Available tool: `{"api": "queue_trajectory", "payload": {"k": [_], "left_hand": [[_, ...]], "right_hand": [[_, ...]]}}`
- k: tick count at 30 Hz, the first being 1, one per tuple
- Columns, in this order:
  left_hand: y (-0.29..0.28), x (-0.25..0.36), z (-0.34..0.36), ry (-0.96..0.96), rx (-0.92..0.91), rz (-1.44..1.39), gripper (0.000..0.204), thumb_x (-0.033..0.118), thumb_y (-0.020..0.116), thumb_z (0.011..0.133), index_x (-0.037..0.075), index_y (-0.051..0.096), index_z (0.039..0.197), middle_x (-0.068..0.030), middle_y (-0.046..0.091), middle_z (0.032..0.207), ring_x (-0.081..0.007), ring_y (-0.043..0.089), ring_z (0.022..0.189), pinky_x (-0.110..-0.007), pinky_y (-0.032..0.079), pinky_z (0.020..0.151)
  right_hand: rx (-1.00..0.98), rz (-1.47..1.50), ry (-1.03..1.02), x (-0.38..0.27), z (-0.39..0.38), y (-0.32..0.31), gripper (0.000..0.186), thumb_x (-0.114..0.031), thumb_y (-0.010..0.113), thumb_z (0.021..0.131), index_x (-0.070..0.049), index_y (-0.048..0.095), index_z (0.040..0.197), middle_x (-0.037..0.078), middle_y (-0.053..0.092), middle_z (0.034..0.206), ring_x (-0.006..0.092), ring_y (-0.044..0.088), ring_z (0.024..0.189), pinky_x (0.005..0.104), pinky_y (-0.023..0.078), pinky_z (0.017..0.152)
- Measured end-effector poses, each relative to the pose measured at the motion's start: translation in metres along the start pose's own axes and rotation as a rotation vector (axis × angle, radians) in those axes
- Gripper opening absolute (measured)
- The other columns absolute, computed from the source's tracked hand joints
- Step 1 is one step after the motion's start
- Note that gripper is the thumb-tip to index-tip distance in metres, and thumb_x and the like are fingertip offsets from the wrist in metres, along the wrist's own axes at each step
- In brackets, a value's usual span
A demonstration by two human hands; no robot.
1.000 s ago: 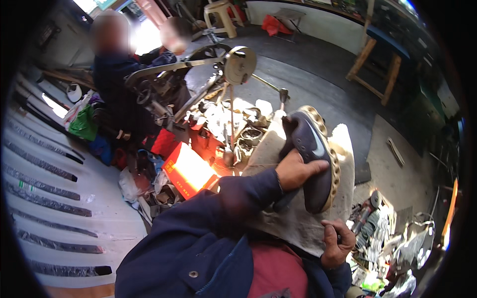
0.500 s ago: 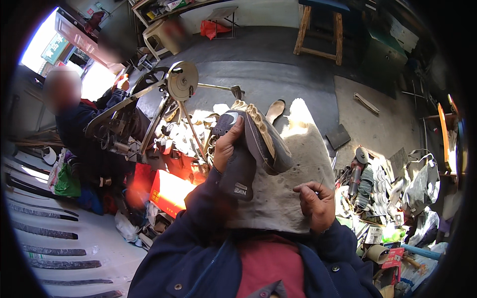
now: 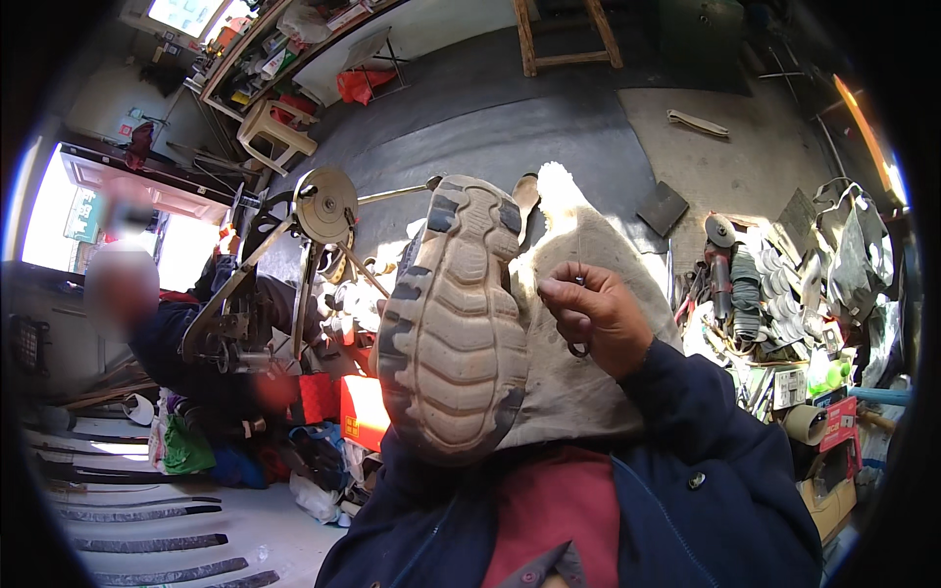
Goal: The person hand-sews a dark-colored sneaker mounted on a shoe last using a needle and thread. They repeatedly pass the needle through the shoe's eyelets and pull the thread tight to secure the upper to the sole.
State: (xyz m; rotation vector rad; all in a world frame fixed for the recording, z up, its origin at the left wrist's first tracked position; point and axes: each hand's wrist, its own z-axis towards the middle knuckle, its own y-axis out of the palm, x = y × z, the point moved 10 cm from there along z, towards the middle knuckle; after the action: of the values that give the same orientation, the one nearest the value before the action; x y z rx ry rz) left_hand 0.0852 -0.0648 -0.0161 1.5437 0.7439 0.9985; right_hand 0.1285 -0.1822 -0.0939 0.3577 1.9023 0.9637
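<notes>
A shoe (image 3: 451, 314) is held up sole toward me, with a worn cream tread and dark patches along its edges. My left hand is hidden behind it, its dark sleeve (image 3: 407, 461) showing below. Just right of the sole, my right hand (image 3: 593, 314) is closed around a thin metal needle tool (image 3: 579, 257) pointing upward, a small loop showing under the fingers. A grey-beige apron (image 3: 588, 402) with a pale frayed top edge covers my lap.
A co-worker (image 3: 157, 328) sits left beside a metal sewing machine (image 3: 323, 206). An angle grinder (image 3: 718, 274) lies among parts and bags at right. A red box (image 3: 363, 412) stands low left. A wooden-legged stool (image 3: 569, 59) and plastic stool (image 3: 274, 137) stand at the back.
The shoe has turned from showing its upper and side to showing its whole sole, hiding my left hand. My right hand has risen beside it. The view has shifted.
</notes>
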Motion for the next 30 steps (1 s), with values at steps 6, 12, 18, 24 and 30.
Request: {"api": "queue_trajectory", "payload": {"k": [6, 12, 18, 24, 30], "left_hand": [[0.011, -0.012, -0.01, -0.078, -0.058, -0.037, 0.056, 0.047, 0.042, 0.107, 0.002, 0.055, 0.138, -0.0167, 0.066, 0.127, -0.031, 0.066, 0.112, -0.048, 0.054, 0.098], [0.01, -0.008, -0.008, -0.066, -0.038, -0.018, 0.063, 0.052, 0.041, 0.106, 0.001, 0.051, 0.142, -0.0188, 0.063, 0.132, -0.0339, 0.065, 0.115, -0.05, 0.053, 0.1], [-0.015, 0.025, 0.006, 0.072, 0.167, 0.327, 0.055, 0.046, 0.044, 0.107, 0.001, 0.053, 0.138, -0.0176, 0.066, 0.124, -0.0326, 0.066, 0.109, -0.049, 0.055, 0.094], [-0.037, 0.081, 0.013, 0.506, 0.453, 1.262, 0.014, 0.013, 0.07, 0.1, 0.002, 0.067, 0.108, 0.0011, 0.069, 0.098, -0.0088, 0.063, 0.087, -0.026, 0.051, 0.079], [-0.067, 0.029, 0.025, 0.326, 0.366, 1.258, 0.021, 0.009, 0.07, 0.097, -0.002, 0.067, 0.115, -0.0034, 0.07, 0.106, -0.0128, 0.064, 0.097, -0.031, 0.052, 0.089]], "right_hand": [[-0.086, -0.02, 0.021, 0.0, 0.003, 0.027, 0.013, -0.018, 0.072, 0.096, -0.007, 0.067, 0.098, -0.003, 0.061, 0.075, 0.0008, 0.04, 0.048, 0.0211, 0.031, 0.043], [-0.031, -0.107, -0.008, -0.005, 0.005, 0.024, 0.014, -0.019, 0.072, 0.096, -0.006, 0.067, 0.099, -0.003, 0.061, 0.076, 0.0006, 0.04, 0.048, 0.0203, 0.031, 0.043], [-0.053, -0.231, 0.003, -0.011, -0.018, -0.004, 0.013, -0.019, 0.069, 0.098, -0.006, 0.064, 0.097, -0.002, 0.062, 0.076, 0.0005, 0.04, 0.051, 0.0199, 0.029, 0.046], [-0.129, -0.13, -0.167, -0.042, -0.079, -0.052, 0.02, -0.019, 0.064, 0.101, -0.002, 0.056, 0.094, 0.011, 0.062, 0.096, 0.0027, 0.031, 0.049, 0.0204, 0.028, 0.046], [-0.027, 0.188, -0.618, -0.139, -0.136, -0.13, 0.016, -0.018, 0.055, 0.107, -0.006, 0.045, 0.109, 0.01, 0.055, 0.099, 0.0051, 0.028, 0.047, 0.0237, 0.026, 0.043]]}}
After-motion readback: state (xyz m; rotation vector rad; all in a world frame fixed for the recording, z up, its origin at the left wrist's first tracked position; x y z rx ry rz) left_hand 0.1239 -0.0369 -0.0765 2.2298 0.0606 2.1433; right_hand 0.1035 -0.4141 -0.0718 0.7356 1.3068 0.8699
